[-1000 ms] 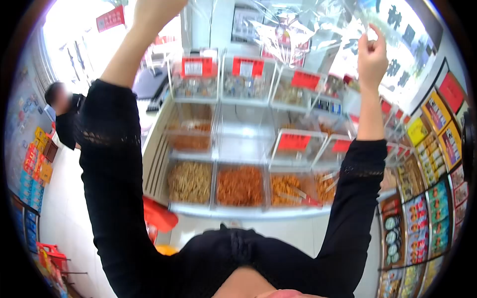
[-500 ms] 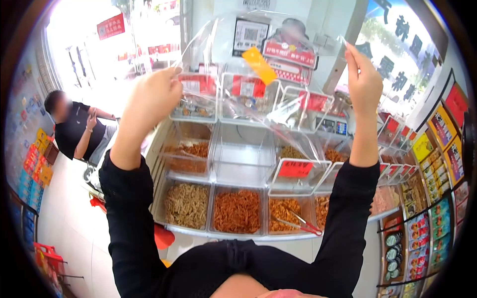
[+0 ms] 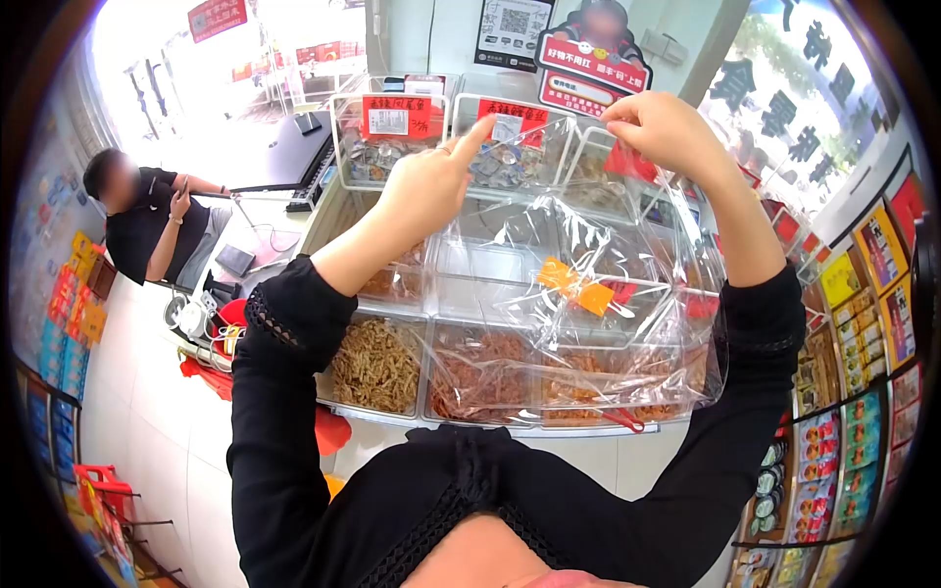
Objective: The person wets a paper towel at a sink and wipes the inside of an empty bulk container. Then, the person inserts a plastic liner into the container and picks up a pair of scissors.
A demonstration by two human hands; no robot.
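Observation:
A large clear plastic bag [image 3: 500, 284] with an orange label [image 3: 575, 285] hangs over the food bins, wrinkled and see-through. My left hand [image 3: 423, 191] is at the bag's upper left, index finger stretched forward and the other fingers curled at the film. At the upper right, my right hand [image 3: 668, 135] is bent inward, its thumb and fingers pinched on the bag's edge. Through the film show shredded reddish food [image 3: 480, 367] and an empty-looking clear bin [image 3: 480, 263]. Red tong handles [image 3: 623, 419] lie at the front bin.
Shredded tan food [image 3: 375, 367] fills the front left bin. Behind stand bins of small wrapped packets [image 3: 387, 157] with red price signs [image 3: 396, 116]. A seated person [image 3: 152, 220] is at the left, beside a dark table [image 3: 274, 152]. Shelves of packaged goods [image 3: 823, 461] line the right.
Both hands have come closer together and lower in view, the left moving right. The bag has dropped from a raised, stretched position to drape over the bins; its orange label is lower.

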